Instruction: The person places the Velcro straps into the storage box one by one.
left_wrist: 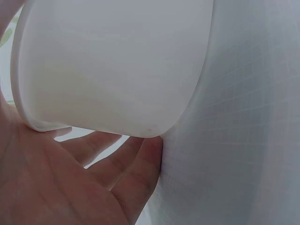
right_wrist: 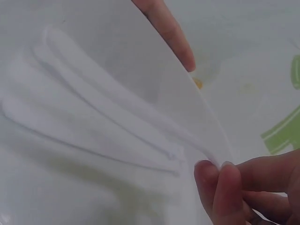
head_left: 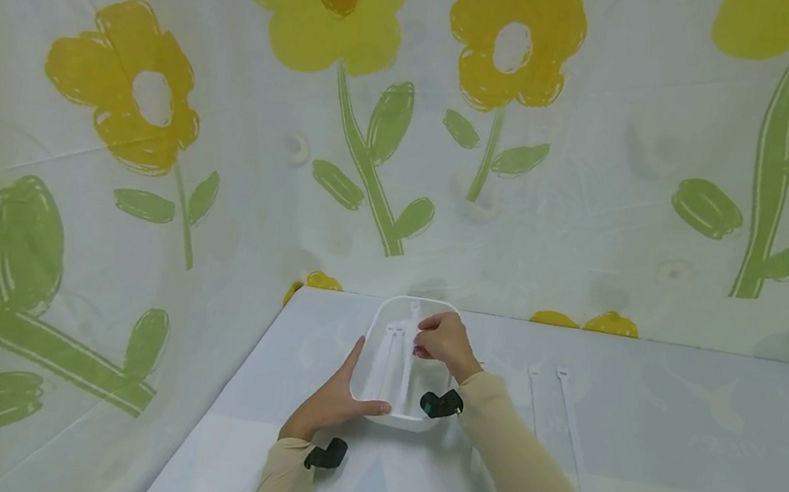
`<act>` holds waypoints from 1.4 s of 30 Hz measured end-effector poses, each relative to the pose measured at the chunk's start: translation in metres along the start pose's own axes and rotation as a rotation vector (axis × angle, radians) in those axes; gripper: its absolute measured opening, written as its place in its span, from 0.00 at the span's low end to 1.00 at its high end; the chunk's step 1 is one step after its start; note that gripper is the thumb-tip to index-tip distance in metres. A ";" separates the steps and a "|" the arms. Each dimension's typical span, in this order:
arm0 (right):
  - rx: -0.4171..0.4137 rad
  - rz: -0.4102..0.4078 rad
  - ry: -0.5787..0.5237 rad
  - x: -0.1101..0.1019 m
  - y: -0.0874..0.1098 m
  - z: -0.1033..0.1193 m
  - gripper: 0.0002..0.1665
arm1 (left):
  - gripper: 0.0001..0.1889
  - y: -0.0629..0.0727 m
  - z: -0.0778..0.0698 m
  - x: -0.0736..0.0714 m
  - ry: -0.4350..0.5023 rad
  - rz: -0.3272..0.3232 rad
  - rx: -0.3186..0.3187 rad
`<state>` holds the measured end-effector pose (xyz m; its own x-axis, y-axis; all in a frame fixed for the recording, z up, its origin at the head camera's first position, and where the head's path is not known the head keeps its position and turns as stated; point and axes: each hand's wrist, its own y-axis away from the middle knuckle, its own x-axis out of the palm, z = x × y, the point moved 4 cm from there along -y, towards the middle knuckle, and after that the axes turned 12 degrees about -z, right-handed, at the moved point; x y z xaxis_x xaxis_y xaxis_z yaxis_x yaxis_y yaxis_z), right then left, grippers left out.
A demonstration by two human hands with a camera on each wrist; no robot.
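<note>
A white plastic tray (head_left: 426, 425) stands on the table, with several white cable ties (head_left: 388, 367) lying lengthwise in it. My left hand (head_left: 336, 402) is spread around its near left corner, thumb along the near rim. In the left wrist view, its nearly straight fingers (left_wrist: 136, 178) touch the outside of the tray wall (left_wrist: 117, 61). Over the far right part of the tray, my right hand (head_left: 445, 344) pinches one end of a cable tie (head_left: 408, 366) between thumb and fingertips. The right wrist view shows that pinched tie (right_wrist: 140, 105) running beside other ties (right_wrist: 89, 145).
On the table (head_left: 681, 471), right of the tray, lie two more cable ties, a longer one (head_left: 571, 431) and another (head_left: 535, 396) partly behind the right sleeve. A flower-printed curtain (head_left: 561, 244) hangs behind and to the left. Each wrist carries a small black camera (head_left: 442, 404).
</note>
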<state>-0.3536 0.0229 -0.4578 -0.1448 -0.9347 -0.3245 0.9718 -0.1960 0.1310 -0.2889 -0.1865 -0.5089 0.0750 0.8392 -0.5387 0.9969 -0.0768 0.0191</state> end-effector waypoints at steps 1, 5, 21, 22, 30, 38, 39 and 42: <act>0.001 0.000 0.007 0.001 0.000 0.000 0.17 | 0.70 0.000 0.000 0.000 0.000 0.000 0.001; 0.010 0.004 0.034 0.001 0.002 0.002 0.18 | 0.70 0.000 0.001 0.000 0.005 0.007 0.007; -0.002 0.001 0.045 0.001 0.005 0.003 0.18 | 0.70 0.000 0.002 0.000 -0.014 0.001 0.002; -0.003 -0.001 0.047 0.002 0.005 0.003 0.18 | 0.70 0.000 0.002 -0.001 -0.016 -0.001 0.002; -0.019 -0.012 0.054 0.004 0.004 0.002 0.17 | 0.71 -0.001 0.005 0.000 -0.012 -0.006 0.005; -0.025 -0.015 0.062 0.003 0.005 0.002 0.17 | 0.71 -0.003 0.005 0.001 0.005 0.005 0.024; -0.025 -0.014 0.061 0.003 0.005 0.002 0.17 | 0.70 -0.002 0.004 0.001 0.006 0.005 0.025; -0.036 -0.012 0.061 0.003 0.005 0.001 0.17 | 0.70 -0.002 0.004 0.001 0.004 0.005 0.024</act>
<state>-0.3494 0.0185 -0.4570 -0.1456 -0.9123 -0.3828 0.9764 -0.1949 0.0931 -0.2911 -0.1874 -0.5128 0.0806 0.8409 -0.5352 0.9956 -0.0940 0.0021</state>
